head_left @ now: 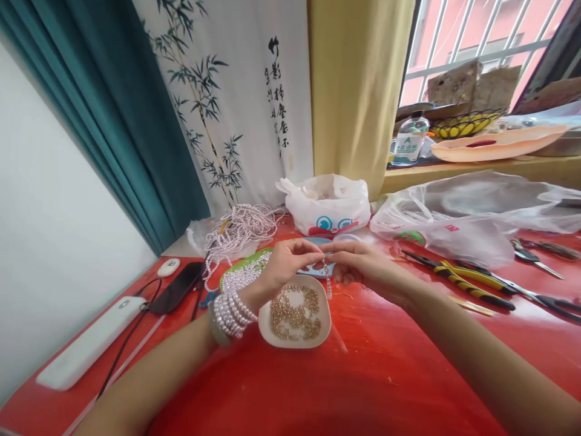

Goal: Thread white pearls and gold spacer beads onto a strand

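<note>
My left hand (290, 261) and my right hand (356, 261) meet above the red table, fingertips pinched together. From between them a short strand of clear beads (328, 281) hangs down. My left fingers are closed on its top end; my right thumb and index finger pinch at the same spot, the other fingers curled. Several strings of pearl beads (233, 313) wrap my left wrist beside a pale bangle. Just below the hands stands a cream dish (295, 346) with many gold beads in it. A green tray (247, 261) holding pearl strands lies behind my left wrist.
A pile of pearl strands (247, 227) and a white plastic bag (327, 206) stand at the back. Yellow-handled pliers (472, 284) and scissors (544, 300) lie on the right. A phone (177, 289) and a white power bank (91, 342) with a cable lie left.
</note>
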A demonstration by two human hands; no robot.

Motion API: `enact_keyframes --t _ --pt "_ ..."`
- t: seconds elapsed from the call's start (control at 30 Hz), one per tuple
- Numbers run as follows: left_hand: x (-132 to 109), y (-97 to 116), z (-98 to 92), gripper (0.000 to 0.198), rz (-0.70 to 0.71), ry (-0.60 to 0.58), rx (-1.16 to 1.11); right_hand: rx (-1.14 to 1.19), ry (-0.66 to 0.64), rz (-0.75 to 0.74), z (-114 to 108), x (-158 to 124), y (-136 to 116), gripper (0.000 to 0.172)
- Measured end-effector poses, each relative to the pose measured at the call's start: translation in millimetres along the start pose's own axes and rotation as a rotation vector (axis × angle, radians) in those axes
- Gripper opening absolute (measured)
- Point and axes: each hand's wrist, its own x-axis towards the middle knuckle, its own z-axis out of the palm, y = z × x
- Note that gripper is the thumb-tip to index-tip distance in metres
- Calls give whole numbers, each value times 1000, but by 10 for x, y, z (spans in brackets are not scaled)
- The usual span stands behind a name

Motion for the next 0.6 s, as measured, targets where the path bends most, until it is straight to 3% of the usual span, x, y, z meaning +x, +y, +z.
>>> enact_keyframes --t 0.13,0.3,0.47,0.6 --pt "10 -18 -52 13 14 80 -5 -110 33 -38 1 38 30 14" --pt "31 -71 -132 17 -38 122 -86 -486 110 4 -43 -17 -125 16" --pt "12 -154 -196 19 -105 16 14 -998 131 -103 -96 -204 -339 17" --pt "-14 -211 -213 16 -118 -74 219 -1412 166 -155 -134 -316 -330 21"
